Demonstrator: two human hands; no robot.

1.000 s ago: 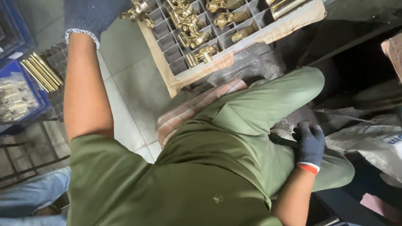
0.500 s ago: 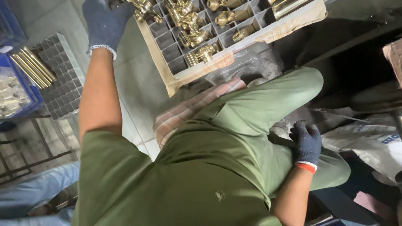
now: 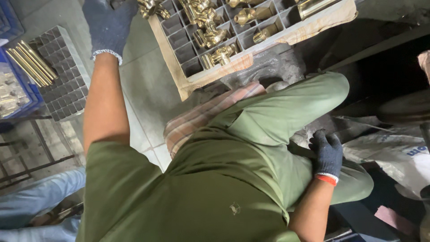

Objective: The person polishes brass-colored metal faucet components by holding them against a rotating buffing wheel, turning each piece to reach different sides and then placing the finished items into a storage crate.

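While the person sat cross-legged in green clothes, the right hand [image 3: 327,154] in a dark glove lay low by the thigh, fingers spread flat, holding nothing. Farther up, the left hand [image 3: 109,27] reached to the top edge; whether its fingers gripped the brass fitting [image 3: 151,8] beside it I could not tell. The divided tray [image 3: 190,67] held more fittings beyond.

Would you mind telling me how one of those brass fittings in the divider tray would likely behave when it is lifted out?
A brass fitting looks like solid polished metal, so probably rigid and heavy for its size. Its shiny surface may slip somewhat, though the knit glove on the left hand should help. Its knobbly shape suggests it would wobble rather than roll.
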